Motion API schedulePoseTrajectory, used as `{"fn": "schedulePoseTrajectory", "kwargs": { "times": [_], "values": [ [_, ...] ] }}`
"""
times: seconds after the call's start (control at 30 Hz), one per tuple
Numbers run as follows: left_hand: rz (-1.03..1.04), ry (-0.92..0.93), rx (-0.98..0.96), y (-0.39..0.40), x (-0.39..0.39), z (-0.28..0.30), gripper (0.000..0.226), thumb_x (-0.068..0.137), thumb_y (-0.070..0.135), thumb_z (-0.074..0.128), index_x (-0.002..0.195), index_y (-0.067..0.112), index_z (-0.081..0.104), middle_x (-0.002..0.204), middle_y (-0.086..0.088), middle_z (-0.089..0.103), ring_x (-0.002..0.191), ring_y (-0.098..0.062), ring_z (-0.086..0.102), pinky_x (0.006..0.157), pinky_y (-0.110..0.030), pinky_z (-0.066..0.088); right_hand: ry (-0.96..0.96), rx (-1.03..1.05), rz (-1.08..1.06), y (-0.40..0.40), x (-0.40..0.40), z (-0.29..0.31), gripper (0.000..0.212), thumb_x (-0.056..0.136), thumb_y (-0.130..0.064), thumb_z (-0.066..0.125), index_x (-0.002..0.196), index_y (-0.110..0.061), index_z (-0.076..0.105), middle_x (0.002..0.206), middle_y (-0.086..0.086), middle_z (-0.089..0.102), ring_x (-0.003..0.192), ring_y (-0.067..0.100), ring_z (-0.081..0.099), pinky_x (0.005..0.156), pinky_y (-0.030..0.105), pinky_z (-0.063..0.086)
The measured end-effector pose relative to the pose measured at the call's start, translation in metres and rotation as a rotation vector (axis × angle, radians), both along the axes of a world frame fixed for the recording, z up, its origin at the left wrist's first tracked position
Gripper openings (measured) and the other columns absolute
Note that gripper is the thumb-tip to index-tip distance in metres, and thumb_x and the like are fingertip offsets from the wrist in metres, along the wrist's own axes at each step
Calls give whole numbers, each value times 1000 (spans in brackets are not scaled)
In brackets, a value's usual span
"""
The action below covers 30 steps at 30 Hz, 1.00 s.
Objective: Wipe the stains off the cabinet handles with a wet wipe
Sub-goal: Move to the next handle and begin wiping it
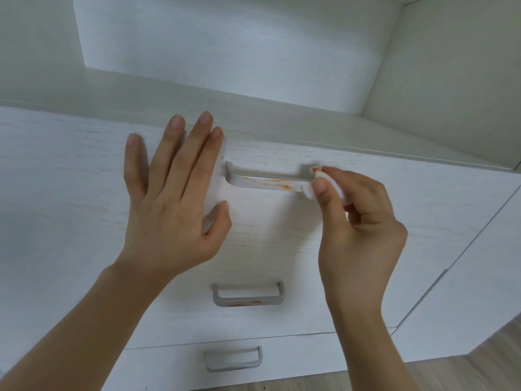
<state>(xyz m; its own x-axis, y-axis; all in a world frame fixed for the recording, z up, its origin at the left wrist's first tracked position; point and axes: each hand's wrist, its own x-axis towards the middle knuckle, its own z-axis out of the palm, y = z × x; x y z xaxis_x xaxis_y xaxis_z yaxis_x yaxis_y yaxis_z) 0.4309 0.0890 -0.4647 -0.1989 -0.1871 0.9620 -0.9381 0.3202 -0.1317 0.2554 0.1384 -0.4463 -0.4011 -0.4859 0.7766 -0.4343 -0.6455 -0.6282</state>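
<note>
The top drawer's grey metal handle [267, 182] carries orange stains along its front bar. My right hand [358, 221] pinches a folded white wet wipe [334, 190] against the handle's right end; the wipe's tip shows an orange smear. My left hand [174, 187] lies flat with straight fingers on the white drawer front [70, 179], just left of the handle. Below, the middle handle [248, 296] has an orange stain on its lower bar. The lowest handle [234, 359] looks plain grey.
An open white shelf recess [225, 52] sits above the drawers. A cabinet side panel [465, 292] runs down on the right. Wooden floor [465, 371] shows at the bottom right.
</note>
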Motion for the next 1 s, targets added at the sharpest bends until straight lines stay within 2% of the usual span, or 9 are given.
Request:
{"fn": "schedulePoseTrajectory", "kwargs": {
  "times": [0.07, 0.2, 0.3, 0.43, 0.6, 0.73, 0.83, 0.93, 1.0],
  "values": [
    [-1, 2, -1, 0, 0, 0, 74, 78, 25, 56, 143, 1, 31, 149, -16, 32, 139, -34, 20, 115, -48, -2, 113, -44, -102, 2, 2, -3, 13, 85, -12, 68, 95, -19, 72, 98, -8, 65, 93, 5, 61, 81, 7, 42],
    [1, 3, -4, 0, -1, 0, 73, 78, 25, 56, 143, 0, 31, 149, -17, 32, 139, -34, 20, 115, -48, -2, 38, -82, -108, -2, 6, -10, 13, 85, -11, 67, 97, -15, 73, 98, -3, 67, 95, 9, 63, 83, 12, 46],
    [-1, 1, 2, 1, -1, 0, 73, 79, 25, 56, 143, 0, 32, 149, -17, 32, 139, -35, 20, 115, -47, -3, 138, -123, -170, -2, 3, -11, 15, 84, -9, 68, 98, -11, 72, 98, 0, 66, 93, 13, 63, 83, 6, 42],
    [0, 6, 7, 0, 0, 0, 73, 78, 24, 57, 143, 0, 32, 149, -17, 31, 140, -34, 20, 115, -48, -2, 56, -120, -120, -2, 2, -10, 15, 83, -9, 69, 98, -12, 73, 98, -1, 67, 94, 15, 64, 83, 8, 44],
    [-13, -1, 15, 1, 0, 0, 72, 80, 26, 54, 143, 1, 31, 149, -17, 31, 140, -34, 20, 115, -49, -1, 137, -169, -189, -4, 8, -13, 15, 84, -10, 68, 98, -10, 72, 97, -2, 65, 93, 19, 65, 81, 6, 42],
    [-5, 2, 20, 1, -1, 0, 72, 80, 27, 52, 143, 0, 30, 150, -16, 30, 140, -34, 20, 115, -49, -1, 244, -227, -259, -4, 9, -15, 15, 82, -6, 70, 97, -8, 73, 97, 1, 65, 89, 21, 63, 80, 10, 46],
    [-7, 5, 25, 2, -1, 0, 72, 80, 27, 53, 143, 0, 31, 150, -17, 30, 140, -34, 20, 115, -49, -2, 213, -205, -255, -4, 12, -13, 15, 83, -6, 69, 98, -8, 73, 97, 1, 66, 90, 23, 63, 79, 10, 46],
    [-17, 5, 31, 4, -1, 1, 75, 78, 25, 57, 143, 0, 31, 150, -17, 30, 140, -34, 19, 115, -48, -3, 296, -200, -279, -1, 8, -10, 14, 82, -8, 70, 96, -10, 73, 96, -2, 64, 89, 22, 63, 78, 6, 44],
    [-26, 15, 48, 4, -2, 0, 76, 77, 23, 58, 144, 0, 29, 151, -17, 28, 140, -35, 18, 115, -48, -3, 245, -159, -243, 1, 5, -8, 15, 82, -9, 70, 96, -12, 73, 95, -3, 64, 88, 22, 64, 79, 4, 42]
  ]
}}
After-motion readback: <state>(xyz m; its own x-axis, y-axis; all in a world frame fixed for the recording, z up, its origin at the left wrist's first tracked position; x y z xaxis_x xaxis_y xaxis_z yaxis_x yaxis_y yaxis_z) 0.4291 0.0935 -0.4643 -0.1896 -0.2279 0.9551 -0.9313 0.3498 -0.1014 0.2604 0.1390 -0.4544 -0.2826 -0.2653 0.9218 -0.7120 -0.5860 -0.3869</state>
